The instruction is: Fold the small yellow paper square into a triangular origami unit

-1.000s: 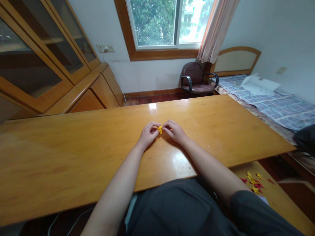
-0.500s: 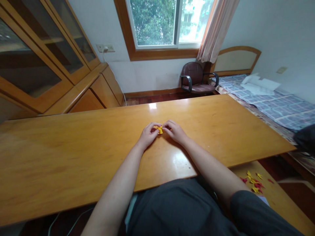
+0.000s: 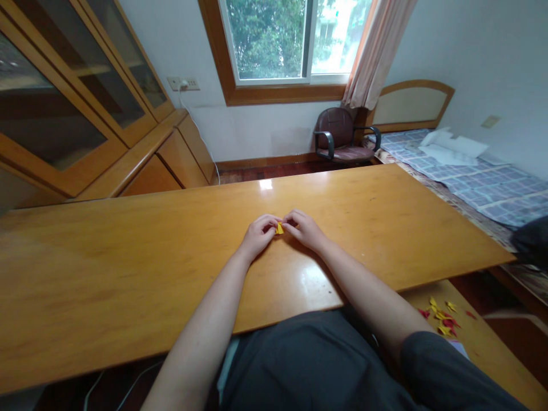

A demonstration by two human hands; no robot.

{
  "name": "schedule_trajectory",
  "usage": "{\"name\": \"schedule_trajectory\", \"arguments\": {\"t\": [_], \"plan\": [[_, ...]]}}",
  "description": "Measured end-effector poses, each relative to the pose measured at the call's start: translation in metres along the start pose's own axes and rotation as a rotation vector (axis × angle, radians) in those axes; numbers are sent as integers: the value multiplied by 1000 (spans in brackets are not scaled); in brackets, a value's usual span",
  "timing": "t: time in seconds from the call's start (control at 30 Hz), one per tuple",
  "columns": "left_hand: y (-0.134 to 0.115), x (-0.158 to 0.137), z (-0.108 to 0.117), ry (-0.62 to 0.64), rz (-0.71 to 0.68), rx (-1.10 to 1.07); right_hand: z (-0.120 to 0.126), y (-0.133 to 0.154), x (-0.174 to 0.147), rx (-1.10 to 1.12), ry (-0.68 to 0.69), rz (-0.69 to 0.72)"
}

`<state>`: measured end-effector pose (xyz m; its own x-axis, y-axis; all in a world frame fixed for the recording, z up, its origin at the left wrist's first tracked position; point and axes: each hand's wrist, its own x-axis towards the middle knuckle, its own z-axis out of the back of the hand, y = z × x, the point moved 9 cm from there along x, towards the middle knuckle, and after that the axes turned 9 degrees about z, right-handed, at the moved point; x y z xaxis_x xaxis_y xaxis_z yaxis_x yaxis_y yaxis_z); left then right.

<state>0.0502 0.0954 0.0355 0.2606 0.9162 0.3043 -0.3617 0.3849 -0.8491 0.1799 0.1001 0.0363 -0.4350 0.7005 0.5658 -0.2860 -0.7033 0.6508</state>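
A small folded piece of yellow paper [image 3: 279,229] is held between my two hands, just above or on the wooden table [image 3: 128,274]. My left hand [image 3: 259,233] pinches its left side, thumb in front and fingers behind. From the other side, my right hand [image 3: 301,226] has its thumb and fingertips closed on the paper's right edge. Fingers cover part of the paper, so its full shape is hidden.
Several small folded yellow and red paper figures [image 3: 443,317] lie on a lower wooden surface [image 3: 492,342] at the right. Beyond the table stand a maroon armchair [image 3: 338,134] and a bed [image 3: 479,171]. A glass-fronted cabinet [image 3: 94,142] is at the left.
My fingers have shifted slightly on the yellow paper, the left fingertips closing in toward the right ones. The paper now looks narrower at the top; the arms have barely moved.
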Motion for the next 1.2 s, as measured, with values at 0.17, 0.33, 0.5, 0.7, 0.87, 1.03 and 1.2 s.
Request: {"name": "schedule_trajectory", "arguments": {"t": [0.17, 0.33, 0.5, 0.7, 0.87, 1.03, 1.2], "plan": [[-5, 0, 3, -23, -16, 28, -2, -5, -1, 8, 6, -28], [-4, 0, 4, -44, -44, 50, -2, 2, 0, -25, 33, 11], [-5, 0, 4, -49, -52, 57, -2, 5, 1, -14, 40, 24], [-5, -1, 5, -60, -63, 78, -3, 3, 0, -7, 29, 61], [-4, -1, 2, -57, -77, 105, -4, 0, -1, 23, 19, 46], [-3, -1, 2, -62, -77, 130, -7, 2, -2, 48, 39, 79], [2, 1, 6, -111, -51, 143, -5, 4, -3, 48, 51, 80]]}}
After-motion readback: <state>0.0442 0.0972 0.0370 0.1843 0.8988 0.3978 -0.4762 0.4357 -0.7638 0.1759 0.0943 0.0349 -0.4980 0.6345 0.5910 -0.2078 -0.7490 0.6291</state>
